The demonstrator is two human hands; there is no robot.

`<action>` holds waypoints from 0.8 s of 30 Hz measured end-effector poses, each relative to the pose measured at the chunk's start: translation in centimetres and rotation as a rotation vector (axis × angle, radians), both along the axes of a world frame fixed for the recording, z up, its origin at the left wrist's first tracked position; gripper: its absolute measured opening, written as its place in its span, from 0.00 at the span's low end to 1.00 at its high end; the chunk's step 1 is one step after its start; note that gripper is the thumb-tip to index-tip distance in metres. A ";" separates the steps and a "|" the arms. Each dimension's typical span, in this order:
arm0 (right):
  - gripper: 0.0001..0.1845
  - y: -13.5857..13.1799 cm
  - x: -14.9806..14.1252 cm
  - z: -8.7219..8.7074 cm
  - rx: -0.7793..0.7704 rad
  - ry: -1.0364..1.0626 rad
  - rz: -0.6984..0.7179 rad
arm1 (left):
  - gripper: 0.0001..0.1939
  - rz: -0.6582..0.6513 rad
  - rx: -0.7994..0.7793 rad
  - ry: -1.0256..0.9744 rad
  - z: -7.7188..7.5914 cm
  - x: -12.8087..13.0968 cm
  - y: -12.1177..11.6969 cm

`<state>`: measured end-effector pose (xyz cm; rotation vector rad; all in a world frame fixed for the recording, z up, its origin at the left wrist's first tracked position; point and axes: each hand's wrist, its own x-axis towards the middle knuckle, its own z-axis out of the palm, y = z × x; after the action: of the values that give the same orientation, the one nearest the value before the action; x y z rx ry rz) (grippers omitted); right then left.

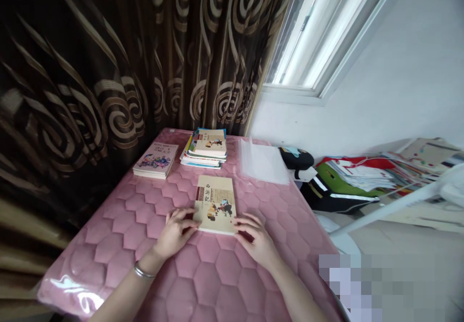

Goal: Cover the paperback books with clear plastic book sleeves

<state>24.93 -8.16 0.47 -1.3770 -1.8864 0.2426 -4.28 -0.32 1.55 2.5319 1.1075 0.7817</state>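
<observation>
A cream-coloured book (215,203) lies flat on the pink quilted table cover, its front cover up, with dark Chinese characters and painted figures. My left hand (177,231), with a silver bangle at the wrist, grips its lower left edge with thumb and fingers. From the other side, my right hand (255,239) grips the lower right edge. The undersides of both sets of fingertips are hidden. Beyond the book stands a stack of books (206,149), topped by one with a similar cover. Left of that stack are pale pink books (155,160) with a colourful picture.
Clear plastic sheets (264,162) lie at the table's back right. The pink quilted cover (141,220) has a transparent layer on it. A patterned curtain (203,46) hangs behind. To the right are a green and black bag (335,186), piled papers and a white slanted pole (391,211).
</observation>
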 end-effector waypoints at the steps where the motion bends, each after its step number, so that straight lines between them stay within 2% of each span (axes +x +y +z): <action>1: 0.04 0.0 0.0 0.4 -0.008 -0.006 0.016 | 0.09 0.003 -0.005 0.005 0.1 0.0 -0.1; 4: 0.07 1.0 0.0 1.6 -0.032 -0.038 0.026 | 0.07 0.018 -0.029 0.018 0.2 0.2 -0.3; 6: 0.11 2.9 -0.2 2.4 -0.041 -0.076 -0.023 | 0.09 0.039 -0.047 0.027 0.2 0.6 -0.5; 9: 0.11 7.4 -0.7 3.4 -0.074 -0.170 -0.095 | 0.14 0.097 -0.073 0.044 0.1 1.6 -0.7; 13: 0.16 13.9 -1.2 4.3 -0.323 -0.306 -0.211 | 0.19 0.146 -0.130 0.101 0.5 3.0 -0.8; 16: 0.16 16.8 -1.0 4.4 -0.410 -0.314 -0.246 | 0.20 0.157 -0.154 0.160 1.1 3.4 -0.9; 21: 0.13 17.8 -0.3 3.8 -0.454 -0.310 -0.295 | 0.19 0.123 -0.137 0.195 1.6 2.8 -0.7; 24: 0.12 17.0 0.6 3.9 -0.476 -0.309 -0.346 | 0.19 0.189 -0.114 0.169 1.4 1.6 0.9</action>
<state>25.55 8.86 4.33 -2.1399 -1.8606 0.3326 -2.72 0.60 2.93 2.4590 1.4204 0.5376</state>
